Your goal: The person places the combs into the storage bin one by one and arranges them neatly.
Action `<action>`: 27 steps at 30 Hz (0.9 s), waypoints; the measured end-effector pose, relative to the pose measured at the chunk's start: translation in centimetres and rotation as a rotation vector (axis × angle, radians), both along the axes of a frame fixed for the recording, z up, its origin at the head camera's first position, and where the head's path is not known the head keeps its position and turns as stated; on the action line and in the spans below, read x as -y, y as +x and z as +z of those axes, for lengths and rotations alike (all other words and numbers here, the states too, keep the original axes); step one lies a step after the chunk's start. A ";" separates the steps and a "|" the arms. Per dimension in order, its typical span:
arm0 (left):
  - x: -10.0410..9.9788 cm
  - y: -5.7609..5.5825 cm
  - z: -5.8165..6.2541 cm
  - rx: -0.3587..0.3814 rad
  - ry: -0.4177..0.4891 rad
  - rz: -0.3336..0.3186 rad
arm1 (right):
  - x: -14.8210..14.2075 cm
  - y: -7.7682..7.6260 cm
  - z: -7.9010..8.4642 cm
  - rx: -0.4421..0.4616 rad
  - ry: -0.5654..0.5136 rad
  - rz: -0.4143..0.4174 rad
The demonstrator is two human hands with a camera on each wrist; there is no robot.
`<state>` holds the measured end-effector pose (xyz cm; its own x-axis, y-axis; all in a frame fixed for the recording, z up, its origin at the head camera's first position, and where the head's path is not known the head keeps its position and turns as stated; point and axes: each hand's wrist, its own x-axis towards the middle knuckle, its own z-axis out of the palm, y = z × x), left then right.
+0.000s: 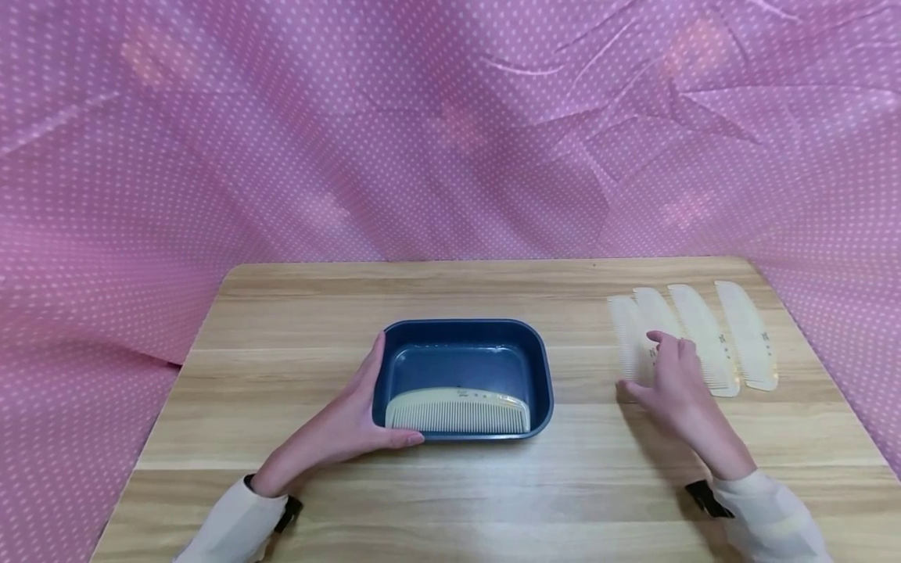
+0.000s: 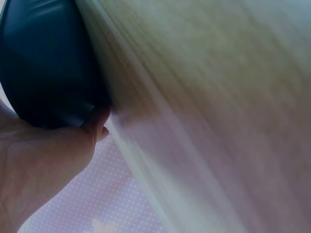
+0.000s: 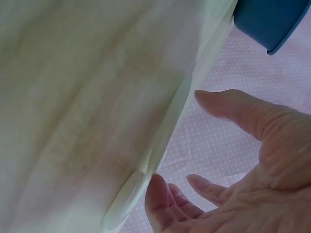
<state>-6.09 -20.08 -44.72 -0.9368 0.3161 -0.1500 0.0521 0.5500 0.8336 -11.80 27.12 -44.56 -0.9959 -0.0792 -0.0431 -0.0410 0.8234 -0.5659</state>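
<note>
My left hand (image 1: 352, 422) holds the left end of a dark blue rectangular basin (image 1: 457, 366), thumb along the near rim and fingers against the left side. Inside the basin a pale cream comb (image 1: 459, 413) lies along the near wall, teeth toward me. At the right, my right hand (image 1: 677, 391) hovers low over several similar combs, thumb and fingers spread with nothing between them. Its thumb and fingertips straddle the leftmost comb (image 1: 625, 332), partly hidden by the hand. In the right wrist view, the fingertips (image 3: 156, 187) come right by a comb edge (image 3: 167, 124).
Beside the right hand, a second comb (image 1: 655, 306) overlaps the leftmost one, a third comb (image 1: 697, 317) lies close by, and another comb (image 1: 746, 336) sits farthest right. The wooden table (image 1: 281, 313) ends at a pink dotted cloth (image 1: 422, 156).
</note>
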 end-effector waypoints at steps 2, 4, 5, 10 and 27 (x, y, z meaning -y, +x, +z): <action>0.0 0.1 0.0 0.005 -0.001 0.005 | -0.3 -0.2 0.0 0.012 0.008 0.002; -0.1 0.2 0.0 0.010 0.002 0.010 | -0.6 -0.3 0.0 0.027 0.007 0.005; -0.1 0.2 0.0 0.009 0.002 0.011 | -0.7 -0.4 0.0 0.034 0.008 0.005; -0.1 0.3 -0.1 0.001 0.003 0.013 | -1.0 -0.6 0.1 0.059 0.017 0.015; -0.3 0.7 -0.3 -0.009 -0.009 0.017 | -1.8 -1.1 0.3 0.064 -0.033 0.078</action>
<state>-5.37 -19.76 -45.04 -0.9432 0.2990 -0.1446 0.0502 0.5586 0.8279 -12.88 28.94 -44.25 -0.9820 -0.1587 -0.1027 -0.0669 0.7999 -0.5964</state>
